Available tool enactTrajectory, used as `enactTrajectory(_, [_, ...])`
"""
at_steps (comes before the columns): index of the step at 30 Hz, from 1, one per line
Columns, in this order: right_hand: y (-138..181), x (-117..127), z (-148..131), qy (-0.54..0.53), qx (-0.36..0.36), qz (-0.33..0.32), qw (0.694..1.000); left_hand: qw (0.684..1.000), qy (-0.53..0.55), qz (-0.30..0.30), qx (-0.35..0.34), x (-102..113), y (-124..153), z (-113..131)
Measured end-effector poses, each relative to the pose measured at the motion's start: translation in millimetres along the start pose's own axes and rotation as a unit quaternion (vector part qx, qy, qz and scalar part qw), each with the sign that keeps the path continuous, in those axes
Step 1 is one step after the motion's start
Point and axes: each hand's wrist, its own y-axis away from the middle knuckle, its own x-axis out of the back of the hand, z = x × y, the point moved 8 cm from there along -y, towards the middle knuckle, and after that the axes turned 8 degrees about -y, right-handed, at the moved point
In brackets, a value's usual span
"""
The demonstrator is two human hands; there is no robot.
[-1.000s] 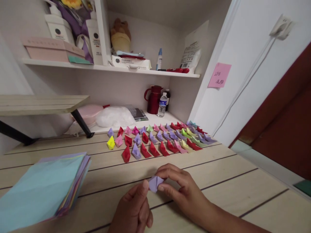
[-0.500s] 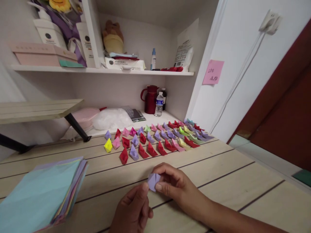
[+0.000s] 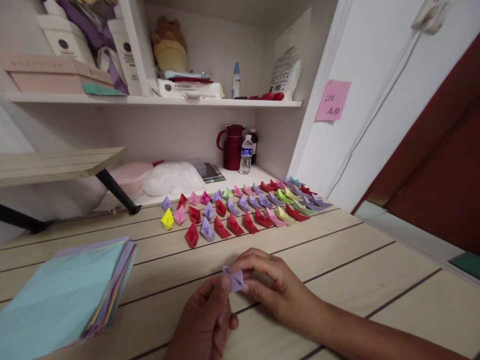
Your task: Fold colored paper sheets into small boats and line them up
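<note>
A small folded piece of purple paper (image 3: 235,281) is held up between my two hands, above the slatted wooden table. My left hand (image 3: 208,315) pinches its left edge between thumb and fingers. At its right side, the thumb and fingertips of my right hand (image 3: 275,285) close on the paper from above and below. A diagonal fold line shows on the face turned to me. Beyond my hands stand rows of folded paper boats (image 3: 236,225) in red, purple, pink, yellow and green.
A stack of coloured paper sheets (image 3: 67,295), light blue on top, lies at the left. Behind it stands a small raised wooden shelf (image 3: 60,165) on black legs. At the back are a red jug (image 3: 233,150), a water bottle (image 3: 246,155) and a plastic bag (image 3: 172,179).
The purple paper has turned between my fingers and now shows a diagonally creased face. My left hand's thumb has come further over its edge. The camera view has shifted slightly.
</note>
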Motion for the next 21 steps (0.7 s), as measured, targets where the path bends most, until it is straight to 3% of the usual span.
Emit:
enactTrajectory(13, [5.7, 1.0, -8.7, 0.047, 0.016, 0.018, 0.999, 0.997, 0.023, -0.056, 0.037, -9.2, 4.5, -1.1])
enactTrajectory(21, [4.3, -0.6, -10.7, 0.051, 0.005, 0.027, 0.998, 0.997, 0.037, -0.06, 0.035, -9.7, 2.5, -1.3])
